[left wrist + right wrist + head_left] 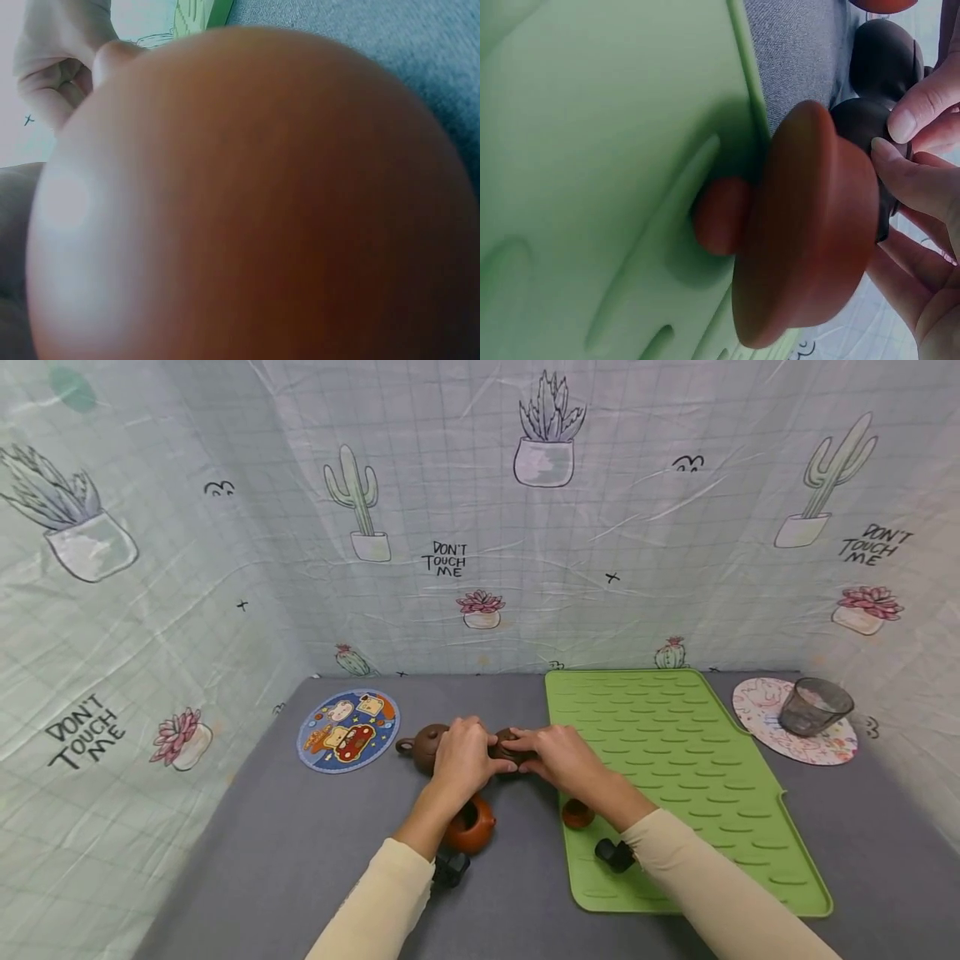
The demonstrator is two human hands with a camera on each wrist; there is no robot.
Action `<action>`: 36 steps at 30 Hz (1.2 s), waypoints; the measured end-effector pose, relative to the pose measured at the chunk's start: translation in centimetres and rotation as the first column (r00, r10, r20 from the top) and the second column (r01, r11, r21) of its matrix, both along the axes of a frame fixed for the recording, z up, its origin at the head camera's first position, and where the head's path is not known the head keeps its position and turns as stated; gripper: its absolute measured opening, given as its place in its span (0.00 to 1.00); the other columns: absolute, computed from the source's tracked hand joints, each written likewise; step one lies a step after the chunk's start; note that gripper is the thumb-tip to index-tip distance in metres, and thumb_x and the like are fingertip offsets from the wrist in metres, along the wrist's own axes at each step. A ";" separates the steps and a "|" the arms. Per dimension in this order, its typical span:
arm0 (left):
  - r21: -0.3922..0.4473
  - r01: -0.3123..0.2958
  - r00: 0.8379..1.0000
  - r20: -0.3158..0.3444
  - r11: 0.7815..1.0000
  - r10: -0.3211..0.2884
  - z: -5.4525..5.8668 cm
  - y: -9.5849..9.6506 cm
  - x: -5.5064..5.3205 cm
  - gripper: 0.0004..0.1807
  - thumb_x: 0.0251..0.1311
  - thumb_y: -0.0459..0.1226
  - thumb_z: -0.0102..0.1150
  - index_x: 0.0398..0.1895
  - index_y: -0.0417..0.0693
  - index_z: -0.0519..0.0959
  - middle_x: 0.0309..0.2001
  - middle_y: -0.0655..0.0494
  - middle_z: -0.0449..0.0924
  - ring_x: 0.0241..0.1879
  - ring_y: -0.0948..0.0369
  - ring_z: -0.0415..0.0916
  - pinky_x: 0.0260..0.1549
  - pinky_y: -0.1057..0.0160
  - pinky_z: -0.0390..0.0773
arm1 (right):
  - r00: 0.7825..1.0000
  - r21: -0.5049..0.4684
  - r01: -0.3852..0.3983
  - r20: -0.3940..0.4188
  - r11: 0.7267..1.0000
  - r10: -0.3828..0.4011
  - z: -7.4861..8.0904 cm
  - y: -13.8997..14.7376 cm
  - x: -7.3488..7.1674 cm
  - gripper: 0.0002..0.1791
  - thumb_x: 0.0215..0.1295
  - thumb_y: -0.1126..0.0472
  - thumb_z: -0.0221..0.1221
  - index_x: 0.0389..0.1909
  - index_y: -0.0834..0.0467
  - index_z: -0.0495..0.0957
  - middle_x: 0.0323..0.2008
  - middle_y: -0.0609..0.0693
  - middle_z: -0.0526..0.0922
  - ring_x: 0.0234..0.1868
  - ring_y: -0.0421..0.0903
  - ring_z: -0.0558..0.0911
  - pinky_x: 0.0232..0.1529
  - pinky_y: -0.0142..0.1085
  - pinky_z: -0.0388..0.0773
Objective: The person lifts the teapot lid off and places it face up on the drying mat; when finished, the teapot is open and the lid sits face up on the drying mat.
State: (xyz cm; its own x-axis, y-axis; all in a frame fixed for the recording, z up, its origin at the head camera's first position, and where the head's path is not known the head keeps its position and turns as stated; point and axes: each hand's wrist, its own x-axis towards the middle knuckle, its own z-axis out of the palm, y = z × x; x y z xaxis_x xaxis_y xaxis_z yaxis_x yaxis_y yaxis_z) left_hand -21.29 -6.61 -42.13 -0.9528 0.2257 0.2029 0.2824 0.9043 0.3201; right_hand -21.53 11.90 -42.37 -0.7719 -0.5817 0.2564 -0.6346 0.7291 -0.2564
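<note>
Left hand [467,756], right hand [561,758]: fingers curled, both pinching one brown pot [512,745], mid-frame. Two coasters [349,732], grey worktop [300,852], cactus-print walls [510,518].

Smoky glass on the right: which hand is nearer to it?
Right: the right hand is left of the glass, across the green mat; the left hand is farther left.

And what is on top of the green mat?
An orange lid rests knob-down near its left edge in the head view. The right arm hides part of the mat; anything beneath cannot be seen.
</note>
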 end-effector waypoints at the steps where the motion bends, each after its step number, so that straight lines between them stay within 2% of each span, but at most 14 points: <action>1: 0.002 -0.002 1.000 0.003 1.000 0.002 0.0 0.0 0.0 0.28 0.44 0.52 0.81 0.45 0.45 0.90 0.39 0.51 0.84 0.36 0.54 0.76 0.39 0.57 0.81 | 1.000 -0.002 0.000 0.004 1.000 0.000 0.0 0.0 0.0 0.24 0.58 0.59 0.72 0.58 0.49 0.85 0.61 0.55 0.84 0.32 0.51 0.87 0.21 0.26 0.65; 10: 0.004 -0.027 0.999 0.028 1.000 0.027 -0.1 0.1 -0.1 0.28 0.45 0.54 0.81 0.45 0.45 0.90 0.40 0.52 0.84 0.37 0.54 0.76 0.40 0.57 0.82 | 0.999 -0.002 0.003 0.040 1.000 -0.003 0.4 0.0 0.0 0.25 0.58 0.59 0.72 0.58 0.50 0.85 0.63 0.54 0.83 0.40 0.53 0.90 0.24 0.25 0.70; 14: 0.008 -0.033 0.999 0.028 0.999 0.032 -0.1 0.1 -0.1 0.28 0.44 0.53 0.81 0.45 0.45 0.90 0.40 0.52 0.84 0.37 0.54 0.75 0.40 0.57 0.81 | 0.999 -0.019 0.004 0.044 1.000 -0.003 0.4 -0.1 0.0 0.25 0.58 0.60 0.72 0.58 0.50 0.85 0.63 0.55 0.83 0.40 0.53 0.90 0.23 0.25 0.69; 19: 0.003 -0.026 0.999 0.018 1.000 0.026 -0.1 0.1 0.0 0.28 0.44 0.53 0.81 0.45 0.45 0.90 0.39 0.52 0.84 0.35 0.55 0.74 0.38 0.58 0.81 | 0.999 -0.035 0.000 0.036 0.999 0.001 0.4 -0.1 0.1 0.25 0.57 0.61 0.72 0.58 0.51 0.85 0.63 0.55 0.83 0.45 0.53 0.90 0.31 0.31 0.82; 22: -0.003 -0.027 1.000 0.012 1.000 0.027 -0.1 0.1 0.0 0.28 0.44 0.54 0.81 0.45 0.45 0.91 0.39 0.52 0.84 0.34 0.55 0.74 0.37 0.58 0.80 | 0.999 -0.051 0.005 0.040 0.999 -0.003 0.4 0.0 0.0 0.24 0.58 0.61 0.72 0.58 0.51 0.85 0.62 0.55 0.83 0.48 0.53 0.90 0.35 0.33 0.84; 33: -0.019 -0.030 0.999 0.015 0.999 0.030 0.1 0.2 -0.2 0.27 0.44 0.55 0.81 0.43 0.47 0.91 0.38 0.53 0.84 0.35 0.55 0.75 0.38 0.57 0.81 | 1.000 -0.069 0.003 -0.007 0.998 -0.003 0.7 0.3 -0.3 0.21 0.59 0.60 0.72 0.55 0.52 0.87 0.59 0.54 0.86 0.42 0.51 0.91 0.29 0.27 0.76; 36: -0.023 -0.030 0.999 0.014 0.999 0.031 0.1 0.1 -0.4 0.27 0.43 0.55 0.81 0.42 0.47 0.91 0.38 0.53 0.84 0.35 0.55 0.75 0.38 0.57 0.82 | 1.000 -0.103 -0.006 -0.010 0.995 0.005 0.8 0.4 -0.4 0.21 0.59 0.62 0.72 0.55 0.53 0.87 0.58 0.55 0.86 0.41 0.50 0.91 0.27 0.26 0.73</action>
State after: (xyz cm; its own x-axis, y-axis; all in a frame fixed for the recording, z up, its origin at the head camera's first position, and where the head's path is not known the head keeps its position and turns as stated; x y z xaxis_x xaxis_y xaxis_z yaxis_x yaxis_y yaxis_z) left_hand -21.64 -6.54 -42.01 -0.9621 0.2010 0.1843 0.2501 0.9195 0.3032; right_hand -21.95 12.31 -41.60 -0.7658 -0.5562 0.3226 -0.6415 0.6952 -0.3242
